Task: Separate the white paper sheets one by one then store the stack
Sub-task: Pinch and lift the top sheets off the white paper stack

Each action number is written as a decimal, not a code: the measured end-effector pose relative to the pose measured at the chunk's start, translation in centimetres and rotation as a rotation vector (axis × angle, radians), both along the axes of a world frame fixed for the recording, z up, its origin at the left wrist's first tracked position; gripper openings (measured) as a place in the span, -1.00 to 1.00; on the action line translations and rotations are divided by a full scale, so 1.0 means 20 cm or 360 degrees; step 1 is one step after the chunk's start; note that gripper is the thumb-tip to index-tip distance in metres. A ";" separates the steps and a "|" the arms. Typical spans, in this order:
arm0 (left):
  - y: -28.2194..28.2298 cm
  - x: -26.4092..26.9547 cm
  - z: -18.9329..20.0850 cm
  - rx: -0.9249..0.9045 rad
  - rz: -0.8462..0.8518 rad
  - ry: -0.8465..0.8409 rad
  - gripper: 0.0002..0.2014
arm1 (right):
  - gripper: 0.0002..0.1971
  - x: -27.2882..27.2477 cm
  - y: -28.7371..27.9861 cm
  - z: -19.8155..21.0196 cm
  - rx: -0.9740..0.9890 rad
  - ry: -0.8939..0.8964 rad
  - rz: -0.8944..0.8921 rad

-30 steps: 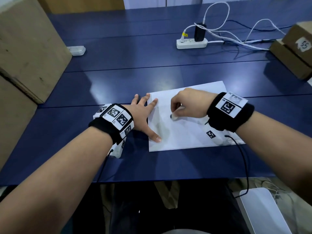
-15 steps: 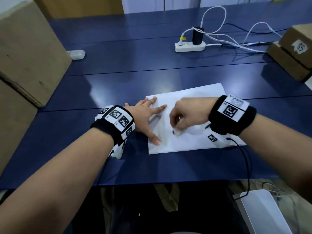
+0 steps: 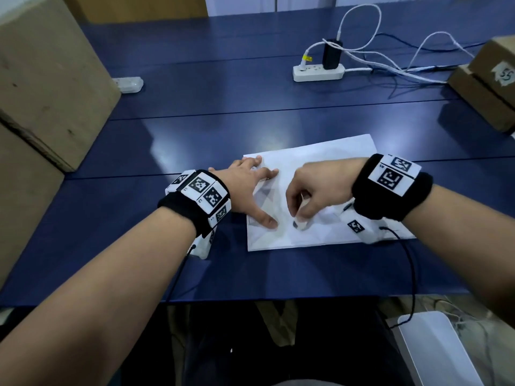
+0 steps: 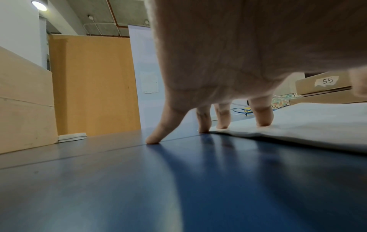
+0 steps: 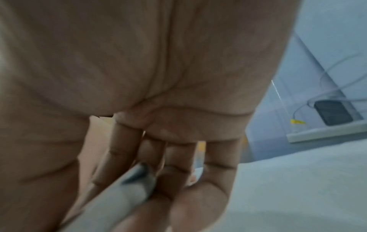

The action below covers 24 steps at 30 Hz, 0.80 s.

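A stack of white paper sheets (image 3: 328, 160) lies flat on the blue table (image 3: 195, 121), near its front edge. My left hand (image 3: 257, 190) is spread on the stack's left edge, thumb and straight fingers (image 4: 262, 116) pressing the paper (image 4: 307, 122) down; the little finger touches bare table. My right hand (image 3: 315, 190) is curled over the middle of the stack. It pinches what looks like a rolled-up part of the top sheet (image 3: 300, 224), a white tube (image 5: 123, 197) with a dark end between thumb and fingers.
Large cardboard boxes (image 3: 50, 79) stand at the left, and two more (image 3: 487, 87) at the far right. A white power strip (image 3: 317, 72) with a black charger and trailing cables lies at the back. A small white device (image 3: 128, 84) sits beside the left boxes.
My right hand has drawn the rolled paper closer to the near edge of the stack. The left hand's fingers slid a little further onto the paper.
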<state>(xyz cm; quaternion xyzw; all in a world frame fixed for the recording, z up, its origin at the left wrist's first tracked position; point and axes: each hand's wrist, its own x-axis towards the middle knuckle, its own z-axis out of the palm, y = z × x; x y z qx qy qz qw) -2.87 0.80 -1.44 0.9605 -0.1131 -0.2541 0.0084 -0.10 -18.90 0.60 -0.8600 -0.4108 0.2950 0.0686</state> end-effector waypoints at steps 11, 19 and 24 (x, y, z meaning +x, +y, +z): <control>-0.01 0.00 0.01 -0.0001 0.0019 0.0009 0.30 | -0.81 -0.02 -0.03 0.01 -0.0046 0.0053 -0.0006; -0.01 -0.01 0.01 -0.0031 0.0025 -0.0005 0.27 | -0.88 0.05 -0.05 -0.01 0.0088 -0.0238 -0.0175; -0.01 -0.01 0.01 -0.0026 0.0023 0.0003 0.27 | -0.85 0.02 -0.03 -0.01 0.0039 -0.0118 -0.0083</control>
